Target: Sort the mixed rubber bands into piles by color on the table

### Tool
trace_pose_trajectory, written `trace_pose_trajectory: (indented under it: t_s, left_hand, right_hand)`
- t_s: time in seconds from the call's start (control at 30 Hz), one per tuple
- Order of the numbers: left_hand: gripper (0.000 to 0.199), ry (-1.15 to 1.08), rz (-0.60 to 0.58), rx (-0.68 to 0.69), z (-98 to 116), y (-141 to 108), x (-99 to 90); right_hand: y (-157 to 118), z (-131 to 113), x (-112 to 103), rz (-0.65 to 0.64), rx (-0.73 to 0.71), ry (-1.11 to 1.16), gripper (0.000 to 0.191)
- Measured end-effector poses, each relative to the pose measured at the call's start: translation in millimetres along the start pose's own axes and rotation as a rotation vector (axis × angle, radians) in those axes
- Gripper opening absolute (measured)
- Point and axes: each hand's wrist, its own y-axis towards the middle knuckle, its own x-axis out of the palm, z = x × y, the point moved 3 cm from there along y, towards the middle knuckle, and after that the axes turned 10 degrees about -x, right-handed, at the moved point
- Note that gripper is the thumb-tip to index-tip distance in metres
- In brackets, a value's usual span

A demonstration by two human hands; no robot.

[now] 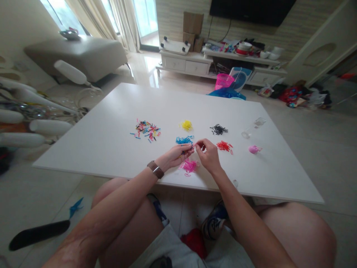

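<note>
My left hand (178, 153), with a brown watch on its wrist, is half curled palm up around some small coloured rubber bands, blue and yellow among them. The thumb and finger of my right hand (205, 150) pinch a small pinkish rubber band (194, 145) at my left fingertips. Under my hands lies a pile of pink rubber bands (189, 166). Just beyond are a blue pile (184, 140) and a yellow pile (186, 125). Red bands (224, 146) and black bands (219, 129) lie to the right, a mixed pile (147, 130) to the left.
On the white table (111, 149), a pink-purple object (254, 149) and a clear plastic container (259, 122) sit at the right. Beyond the table are a pink basket (224, 80) and a low cabinet (184, 63). White lamp arms (44, 126) stand close to its left side.
</note>
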Motion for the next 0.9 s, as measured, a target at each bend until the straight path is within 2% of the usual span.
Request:
trace_pose_trajectory:
  t_s: [0.23,0.37,0.47,0.6,0.67,0.8,0.9]
  left_hand:
    - [0.018,0.028,0.0,-0.015,-1,-2,0.5]
    - [0.017,0.036,0.027,-0.009,-1,-2,-1.1]
    - [0.015,0.038,0.076,0.022,1,-1,-4.2]
    - [0.015,0.048,0.123,0.073,4,1,-6.5]
    - [0.014,0.06,0.13,0.083,5,0,-6.1]
    - [0.013,0.096,0.142,0.089,5,-1,-5.2]
    - [0.013,0.113,0.137,0.101,5,-1,-4.9]
  right_hand:
    - [3,-1,-4,0.066,0.021,0.018,0.01]
    - [0,6,-13,0.111,0.111,0.037,0.009]
    - [-9,14,-20,-0.018,0.156,0.073,0.008]
    - [-28,18,-20,-0.355,0.139,0.105,0.007]
    - [-34,15,-18,-0.461,0.113,0.124,0.009]
    - [-32,7,-15,-0.5,0.05,0.14,0.016]
    - [-25,3,-16,-0.431,0.029,0.108,0.016]
